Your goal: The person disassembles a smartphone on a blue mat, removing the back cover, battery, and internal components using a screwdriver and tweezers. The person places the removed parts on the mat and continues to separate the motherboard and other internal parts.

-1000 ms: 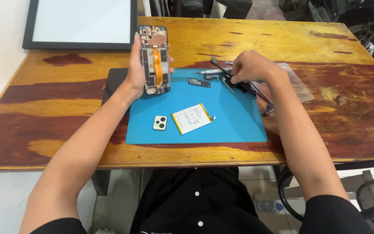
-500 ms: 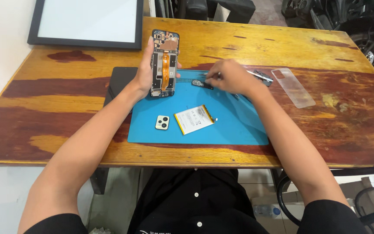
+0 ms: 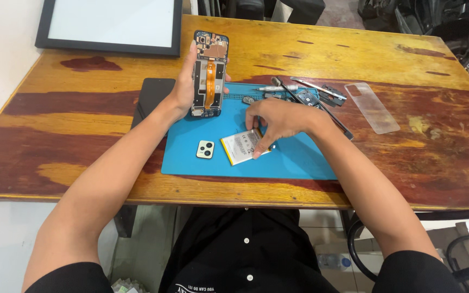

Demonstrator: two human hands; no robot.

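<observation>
My left hand (image 3: 183, 89) holds an opened phone (image 3: 209, 73) upright above the blue work mat (image 3: 299, 160), its bare inside with an orange flex cable facing me. My right hand (image 3: 278, 118) reaches down onto the mat, with its fingers on the flat white phone battery (image 3: 239, 147). A small white camera cover (image 3: 205, 149) lies on the mat just left of the battery.
Screwdrivers and tweezers (image 3: 299, 89) and small dark parts (image 3: 329, 96) lie at the mat's far edge. A clear phone case (image 3: 372, 107) rests on the wooden table (image 3: 55, 135) at the right. A dark phone panel (image 3: 150, 97) sits left of the mat; a framed white board (image 3: 109, 24) is far left.
My right hand has come back from the tools at the far edge of the mat toward me and now rests on the battery. The left hand keeps holding the phone.
</observation>
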